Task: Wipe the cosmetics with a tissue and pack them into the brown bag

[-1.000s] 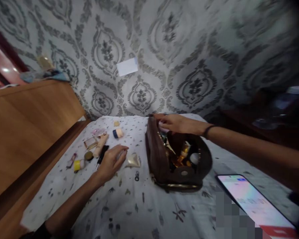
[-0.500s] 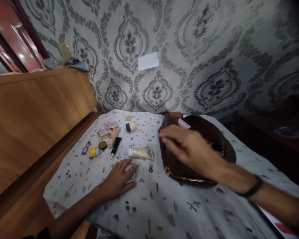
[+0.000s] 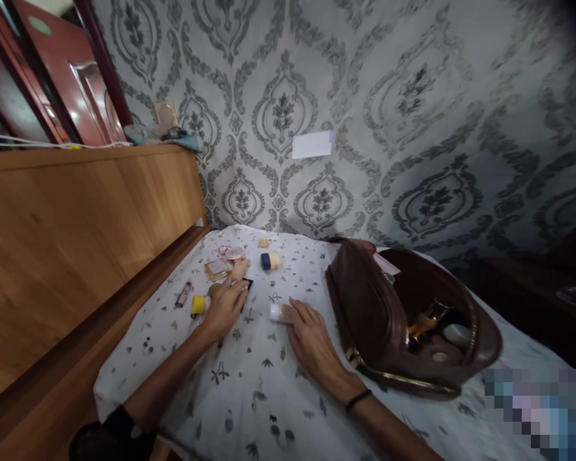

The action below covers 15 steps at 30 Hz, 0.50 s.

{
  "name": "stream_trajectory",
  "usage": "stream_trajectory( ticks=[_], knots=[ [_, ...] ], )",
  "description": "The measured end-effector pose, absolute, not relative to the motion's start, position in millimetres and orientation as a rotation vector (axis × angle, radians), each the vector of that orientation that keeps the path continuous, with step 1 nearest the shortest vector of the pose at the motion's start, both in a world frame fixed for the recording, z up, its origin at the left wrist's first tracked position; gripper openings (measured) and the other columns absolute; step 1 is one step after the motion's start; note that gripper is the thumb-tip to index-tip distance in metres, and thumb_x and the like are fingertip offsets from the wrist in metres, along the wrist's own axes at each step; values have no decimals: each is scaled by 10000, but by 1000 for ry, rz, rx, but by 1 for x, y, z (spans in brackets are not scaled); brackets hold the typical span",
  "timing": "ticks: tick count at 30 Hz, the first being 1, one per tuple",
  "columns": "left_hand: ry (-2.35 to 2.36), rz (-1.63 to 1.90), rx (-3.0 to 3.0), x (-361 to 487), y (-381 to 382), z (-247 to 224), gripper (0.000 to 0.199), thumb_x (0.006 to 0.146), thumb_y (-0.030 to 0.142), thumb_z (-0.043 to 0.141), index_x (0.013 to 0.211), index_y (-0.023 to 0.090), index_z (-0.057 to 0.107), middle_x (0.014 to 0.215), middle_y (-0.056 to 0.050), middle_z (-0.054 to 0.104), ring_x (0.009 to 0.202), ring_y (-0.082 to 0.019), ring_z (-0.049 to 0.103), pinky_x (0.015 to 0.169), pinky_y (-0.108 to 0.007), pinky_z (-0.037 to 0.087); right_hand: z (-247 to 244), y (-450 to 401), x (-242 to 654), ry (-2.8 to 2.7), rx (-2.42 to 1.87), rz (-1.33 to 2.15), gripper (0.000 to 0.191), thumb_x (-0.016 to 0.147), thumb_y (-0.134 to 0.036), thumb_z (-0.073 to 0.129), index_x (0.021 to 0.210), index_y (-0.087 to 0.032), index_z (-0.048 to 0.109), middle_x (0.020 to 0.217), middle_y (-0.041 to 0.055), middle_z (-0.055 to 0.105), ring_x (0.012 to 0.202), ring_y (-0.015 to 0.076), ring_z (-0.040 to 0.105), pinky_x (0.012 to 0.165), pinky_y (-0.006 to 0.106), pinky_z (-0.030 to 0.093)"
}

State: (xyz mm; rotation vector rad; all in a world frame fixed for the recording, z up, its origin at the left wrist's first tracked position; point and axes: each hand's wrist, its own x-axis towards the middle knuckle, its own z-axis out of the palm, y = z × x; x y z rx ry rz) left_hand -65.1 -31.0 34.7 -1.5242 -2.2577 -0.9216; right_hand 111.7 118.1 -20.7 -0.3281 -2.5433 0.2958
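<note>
My left hand (image 3: 226, 308) lies over a black tube (image 3: 249, 282), its fingers stretched forward. They rest on the tube and beside a peach tube (image 3: 240, 267), and partly hide both. My right hand (image 3: 312, 336) covers a cream tube with a white cap (image 3: 277, 312); its fingers curve over the body and only the capped end shows. Close to the left hand are a yellow-capped jar (image 3: 198, 305), a round olive-brown pot (image 3: 214, 289) and a small pink tube (image 3: 184, 294). The brown leather handbag (image 3: 365, 301) stands gaping to the right of my right hand.
Farther back are a gold-edged compact (image 3: 217, 269), a navy-and-beige jar (image 3: 270, 260) and a small yellowish piece (image 3: 264, 242). A pink item (image 3: 386, 264) and an amber bottle (image 3: 425, 323) show in the bag. The wooden panel (image 3: 91, 211) bounds the left; a patterned wall stands behind.
My right hand has moved left from over the handbag onto the cream tube. My left hand has reached forward onto the black tube. The view has shifted slightly.
</note>
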Motion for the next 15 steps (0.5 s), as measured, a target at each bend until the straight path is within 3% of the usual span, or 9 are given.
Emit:
stream_trajectory(
  ticks=[3,6,10,15],
  knots=[
    [-2205,-962,-1642,-54,-19,24,315,999,276,404,1255,193,566,1209,-107,590,1184,-239,560,1043,-435,474,-39,127,101,-2526,-401,183,481,850,-119,485,1328,-140,535,1335,180,589,1284,321,501,1040,527,419],
    [-2176,-835,-1838,-34,-5,0,377,988,255,422,1353,190,485,1289,-132,559,1231,-254,534,1075,-448,452,-47,131,96,-2516,-438,198,448,883,-172,498,1330,-151,526,1271,168,621,1206,306,547,1012,512,426],
    [-2230,-700,-1867,-21,8,-25,461,962,241,481,1409,154,407,1377,-184,495,1270,-305,505,1051,-479,464,-40,133,96,-2550,-420,296,385,874,-161,540,1257,-164,566,1157,137,650,1084,286,577,963,474,451],
    [-2211,-841,-1881,-23,7,-26,380,983,245,431,1358,185,462,1293,-147,537,1211,-267,537,1022,-445,485,-30,133,98,-2540,-395,401,232,876,-203,581,1103,-186,624,1012,112,634,975,281,575,860,433,492]
  ],
)
